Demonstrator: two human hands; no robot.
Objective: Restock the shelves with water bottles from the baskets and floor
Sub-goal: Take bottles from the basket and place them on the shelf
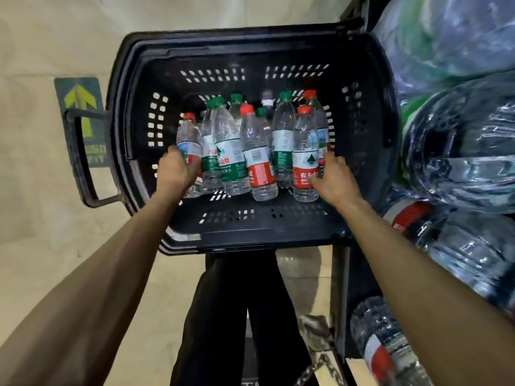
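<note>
Head view is looking down into a black plastic basket point(145, 87) with slotted walls, sitting on the floor point(41, 190) just left of the shelves point(344, 302). About ten small water bottles point(256, 151) are standing packed together in the middle of it, some leaning on each other.

Left hand point(174, 169) is curling around the far-left red-cap bottle point(189, 140) at label height, fingers wrapping but not clearly clamping. Right hand point(335, 178) is half open, fingertips touching the red-label bottle point(305, 157) at the right end of the cluster; cannot tell whether it is gripping yet.

Handling, my read: bottles are looking full, so moderately heavy for their size, thin clear PET, ribbed lower body, will be denting under a hard squeeze. Film labels are probably slick. Best hold is mid-body across the label or just under the cap shoulder; caps are red or green, ridged.

On the right, shrink-wrapped multipacks point(459, 151) are filling the shelves, glossy crinkled film, blurred. A green floor sticker with a yellow arrow point(79, 98) is lying left of the basket handle point(80, 162).
</note>
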